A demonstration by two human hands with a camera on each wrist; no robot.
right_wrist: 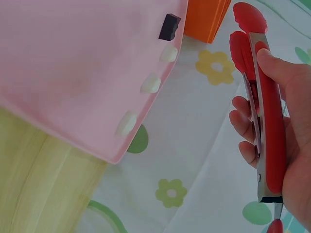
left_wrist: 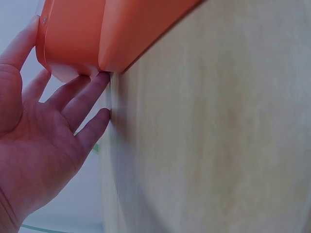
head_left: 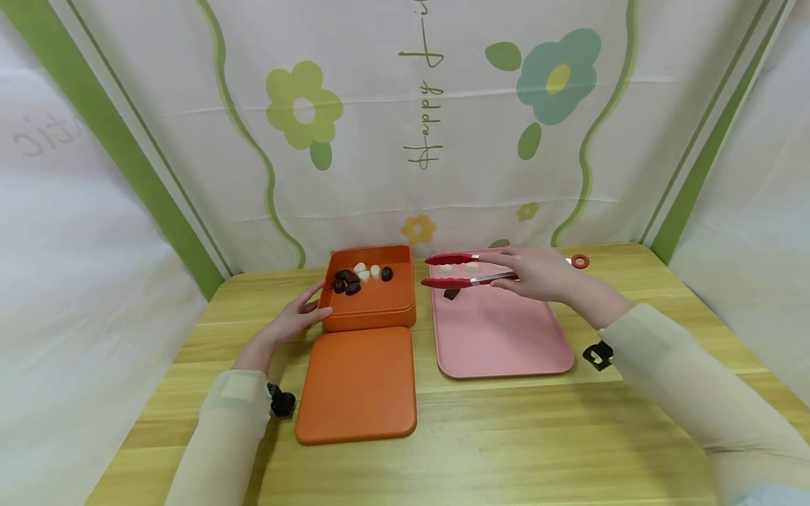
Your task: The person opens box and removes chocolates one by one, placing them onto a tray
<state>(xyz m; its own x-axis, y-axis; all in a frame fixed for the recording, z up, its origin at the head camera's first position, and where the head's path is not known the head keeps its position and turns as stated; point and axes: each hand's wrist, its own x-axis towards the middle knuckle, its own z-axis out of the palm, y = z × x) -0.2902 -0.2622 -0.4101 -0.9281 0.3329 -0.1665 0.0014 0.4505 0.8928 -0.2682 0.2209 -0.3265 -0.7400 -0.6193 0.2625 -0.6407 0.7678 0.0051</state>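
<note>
My right hand (head_left: 538, 273) grips the tongs (right_wrist: 269, 126) (likely springy, best squeezed mid-handle) above the pink tray (head_left: 500, 337); my left hand (head_left: 294, 320) touches the orange box (head_left: 368, 321) left of it.

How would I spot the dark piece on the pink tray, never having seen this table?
On the wooden table, right of the open orange box, lies a pink tray. Near the tray's far left corner sits a small dark piece. It's the only dark one there; the neighbouring pieces are white.
</note>
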